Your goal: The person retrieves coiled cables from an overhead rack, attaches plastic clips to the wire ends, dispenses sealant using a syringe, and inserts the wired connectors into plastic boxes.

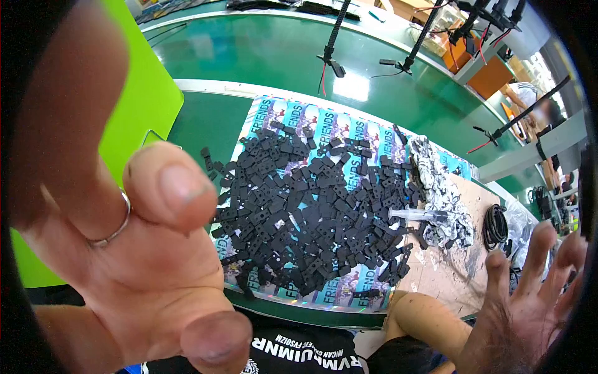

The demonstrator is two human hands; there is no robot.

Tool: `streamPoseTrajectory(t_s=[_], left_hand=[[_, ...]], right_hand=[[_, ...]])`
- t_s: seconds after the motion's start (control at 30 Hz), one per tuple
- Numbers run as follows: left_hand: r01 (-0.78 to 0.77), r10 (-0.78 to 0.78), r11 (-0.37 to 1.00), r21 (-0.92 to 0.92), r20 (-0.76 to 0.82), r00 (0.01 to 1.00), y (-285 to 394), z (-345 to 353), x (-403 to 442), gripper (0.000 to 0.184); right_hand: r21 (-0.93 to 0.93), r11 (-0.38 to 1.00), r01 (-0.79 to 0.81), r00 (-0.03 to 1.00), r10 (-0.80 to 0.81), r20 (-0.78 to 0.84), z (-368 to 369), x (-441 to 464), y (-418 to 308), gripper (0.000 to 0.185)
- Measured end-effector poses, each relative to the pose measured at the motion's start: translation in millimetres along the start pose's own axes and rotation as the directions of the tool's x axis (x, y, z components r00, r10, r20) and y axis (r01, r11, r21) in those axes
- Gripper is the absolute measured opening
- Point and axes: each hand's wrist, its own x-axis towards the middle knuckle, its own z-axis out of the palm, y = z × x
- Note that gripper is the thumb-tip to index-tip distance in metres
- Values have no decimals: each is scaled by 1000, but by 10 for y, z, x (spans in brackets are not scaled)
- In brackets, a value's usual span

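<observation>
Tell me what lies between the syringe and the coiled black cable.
Part of the crumpled rag, then a narrow stretch of brown board, in the head view.

Green-topped table [208, 128] under the spread, its surface bare at upper left of the pile. Printed sheet [327, 128] flat on it, mid-frame, repeated "FRIENDS" lettering on blue and purple. Small flat black pieces [324, 218], many with holes, heaped over most of the sheet; a few strays off its left edge. Right of centre: crumpled, dark-stained whitish cloth [436, 181]; clear syringe-like tube [417, 215] lying between pile and cloth, one end over the cloth. Farther right, tan board [430, 280], dark smudges, coiled black cable [496, 225] near clear plastic [520, 221].
</observation>
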Motion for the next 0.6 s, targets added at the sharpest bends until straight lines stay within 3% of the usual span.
streamPoseTrajectory(t_s=[0.07, 0.23, 0.4, 0.6], left_hand=[[-34, 36, 998, -52, 33, 999, -40, -7, -12, 52], [-62, 41, 991, 117, 174, 984, -100, -7, 63, 53], [-47, 19, 993, 106, 252, 968, -88, 59, 98, 53], [-49, 18, 994, 98, 298, 954, -52, 22, 121, 54]], right_hand=[[5, 1000, -5, 1000, 4, 9, 2, -11, 38, 26], [52, 998, -36, 999, 34, 33, 98, -40, 121, 27], [106, 989, -104, 993, 99, 59, 76, -32, 167, 28], [256, 913, -318, 918, 229, 323, 107, 30, 406, 28]])
